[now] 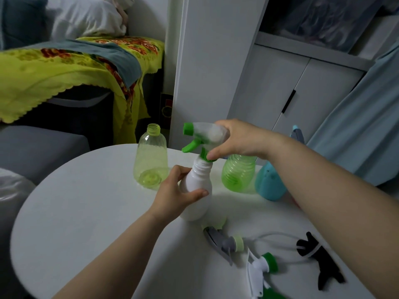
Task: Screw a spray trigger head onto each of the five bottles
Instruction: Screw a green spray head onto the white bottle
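Observation:
My left hand (pixel 176 193) grips a white bottle (pixel 197 198) standing mid-table. My right hand (pixel 234 140) holds a white and green trigger head (pixel 203 135) on that bottle's neck, thumb against the green collar. Behind stand an open yellow-green bottle (pixel 151 157), a ribbed green bottle (pixel 237 173) and a blue bottle (pixel 268 183), partly hidden by my right arm. Loose on the table lie a grey trigger head (pixel 222 240), a white one with a green collar (pixel 260 270) and a black one (pixel 319 260).
The round white table (pixel 86 212) ends close at the left and front. A white cabinet (pixel 291 87) and a light-blue curtain (pixel 356 126) stand behind on the right. A sofa with a yellow cover (pixel 54 72) is at the left.

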